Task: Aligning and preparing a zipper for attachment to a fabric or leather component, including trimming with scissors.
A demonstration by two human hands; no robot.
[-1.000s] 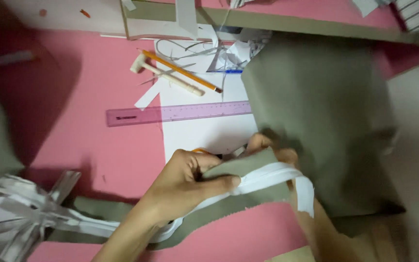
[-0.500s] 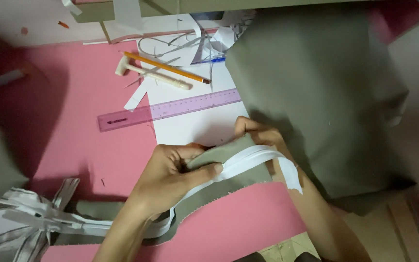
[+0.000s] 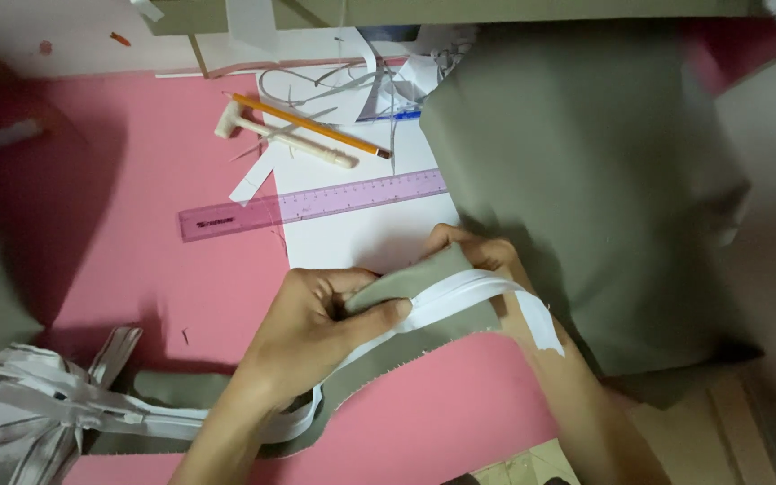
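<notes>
— How are the 2 hands set?

— The left hand (image 3: 316, 323) has its grip pinched together on a strip of olive fabric (image 3: 415, 292) and the white zipper tape (image 3: 460, 292) laid along it. The right hand (image 3: 478, 256) clamps the same strip from behind.

— Where is that strip?

— Just below the purple ruler (image 3: 316, 205). A pencil (image 3: 316, 126) lies above the ruler, and a large olive cloth (image 3: 586, 180) to its right, all on a pink table (image 3: 136, 180).

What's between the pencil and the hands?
In the head view, a purple ruler on white paper lies between the pencil and the hands.
</notes>
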